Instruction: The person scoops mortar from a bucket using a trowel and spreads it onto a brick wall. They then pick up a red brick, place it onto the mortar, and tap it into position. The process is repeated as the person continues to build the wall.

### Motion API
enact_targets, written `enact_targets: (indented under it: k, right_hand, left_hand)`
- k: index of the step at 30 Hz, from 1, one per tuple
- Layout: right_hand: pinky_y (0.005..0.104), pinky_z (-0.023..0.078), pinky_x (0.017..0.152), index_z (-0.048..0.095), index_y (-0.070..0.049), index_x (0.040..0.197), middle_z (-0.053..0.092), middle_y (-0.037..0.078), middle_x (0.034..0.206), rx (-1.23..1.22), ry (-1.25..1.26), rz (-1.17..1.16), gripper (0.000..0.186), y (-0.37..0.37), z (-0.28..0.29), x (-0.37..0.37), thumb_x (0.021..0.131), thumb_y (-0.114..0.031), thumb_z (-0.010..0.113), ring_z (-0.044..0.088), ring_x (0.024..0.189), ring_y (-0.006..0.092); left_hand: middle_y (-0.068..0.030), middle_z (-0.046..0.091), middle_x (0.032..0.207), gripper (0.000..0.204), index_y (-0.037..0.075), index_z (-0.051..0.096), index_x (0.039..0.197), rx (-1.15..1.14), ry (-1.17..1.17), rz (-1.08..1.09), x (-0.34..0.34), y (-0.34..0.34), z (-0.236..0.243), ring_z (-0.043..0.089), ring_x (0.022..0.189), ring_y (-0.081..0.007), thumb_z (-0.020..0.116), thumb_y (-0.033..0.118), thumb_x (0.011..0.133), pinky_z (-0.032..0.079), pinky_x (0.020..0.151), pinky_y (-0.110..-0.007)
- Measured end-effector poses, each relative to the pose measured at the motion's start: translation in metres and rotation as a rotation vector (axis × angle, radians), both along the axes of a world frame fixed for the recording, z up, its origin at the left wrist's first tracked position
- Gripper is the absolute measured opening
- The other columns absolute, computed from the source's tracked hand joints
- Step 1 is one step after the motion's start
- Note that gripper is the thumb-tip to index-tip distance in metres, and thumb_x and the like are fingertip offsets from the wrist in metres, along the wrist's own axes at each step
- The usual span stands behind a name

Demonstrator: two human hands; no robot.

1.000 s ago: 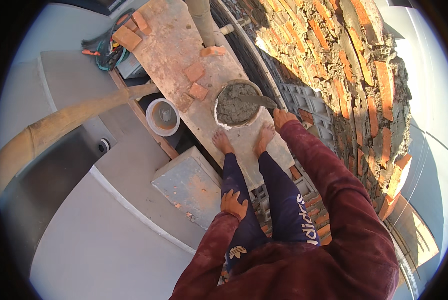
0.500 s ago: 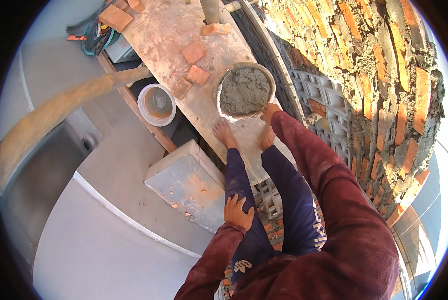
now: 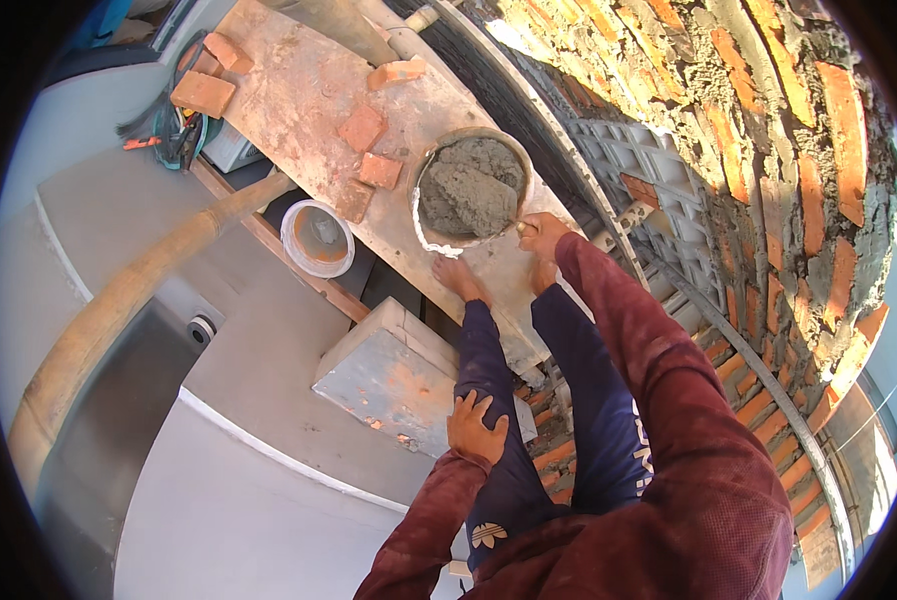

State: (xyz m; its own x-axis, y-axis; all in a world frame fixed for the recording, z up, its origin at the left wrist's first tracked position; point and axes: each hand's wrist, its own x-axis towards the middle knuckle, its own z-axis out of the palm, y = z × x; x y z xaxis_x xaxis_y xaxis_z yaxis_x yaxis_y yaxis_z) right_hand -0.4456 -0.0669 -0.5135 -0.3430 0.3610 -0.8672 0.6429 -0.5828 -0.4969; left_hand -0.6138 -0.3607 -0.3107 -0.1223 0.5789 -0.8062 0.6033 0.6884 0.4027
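My right hand point(image 3: 542, 238) is closed around the short handle of a trowel point(image 3: 521, 228) at the near right rim of a round bucket point(image 3: 421, 214). Grey wet mortar point(image 3: 456, 165) fills the bucket, and a heaped lump of it covers the trowel's blade, so the blade's shape is hidden. My left hand point(image 3: 477, 430) rests on my left knee, fingers spread, with nothing in it. My bare feet stand on the plank just on the near side of the bucket.
The plank point(image 3: 299, 95) bears several loose bricks point(image 3: 362, 128). A white bucket point(image 3: 318, 239) stands left of it, beside a bamboo pole point(image 3: 134, 290). A grey block point(image 3: 389, 385) sits nearer. On the right rises a rough brick wall point(image 3: 769, 150).
The trowel has worked into the mortar, and a mound now stands up on it inside the bucket. My view has shifted slightly. My left hand stays on the knee.
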Motion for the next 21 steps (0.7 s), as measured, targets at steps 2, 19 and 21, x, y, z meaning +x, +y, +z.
enact_targets:
  k: [2, 19, 21]
  right_hand:
    - [0.0308, 0.039, 0.038, 0.06, -0.006, 0.096, 0.051, 0.002, 0.062, 0.061, 0.03, 0.03, 0.019, 0.0, 0.036, 0.01, 0.079, -0.014, 0.061, 0.048, 0.044, 0.0131]
    - [0.0314, 0.045, 0.059, 0.057, 0.0, 0.084, 0.053, 0.003, 0.064, 0.733, -0.285, -0.015, 0.014, 0.119, 0.553, 0.196, 0.078, -0.012, 0.062, 0.057, 0.067, 0.0182]
    - [0.0388, 0.048, 0.066, 0.056, 0.002, 0.094, 0.06, 0.013, 0.073, 0.845, -0.137, -0.174, 0.025, 0.134, 0.546, 0.204, 0.076, -0.014, 0.06, 0.06, 0.073, 0.0267]
  left_hand:
    - [-0.0235, 0.05, 0.133, 0.049, 0.008, 0.063, 0.118, 0.036, 0.03, -0.033, -0.005, 0.004, 0.003, 0.041, 0.126, -0.0436, 0.072, 0.028, 0.074, 0.032, 0.106, -0.047]
    - [-0.027, 0.059, 0.119, 0.054, -0.001, 0.057, 0.124, 0.269, -0.105, -0.047, -0.049, 0.049, 0.111, 0.055, 0.113, -0.0397, 0.065, 0.03, 0.08, 0.04, 0.1, -0.042]
    - [-0.0257, 0.058, 0.121, 0.058, 0.001, 0.055, 0.127, 0.208, -0.084, -0.04, -0.064, 0.052, 0.121, 0.055, 0.116, -0.0373, 0.066, 0.031, 0.079, 0.04, 0.101, -0.04]
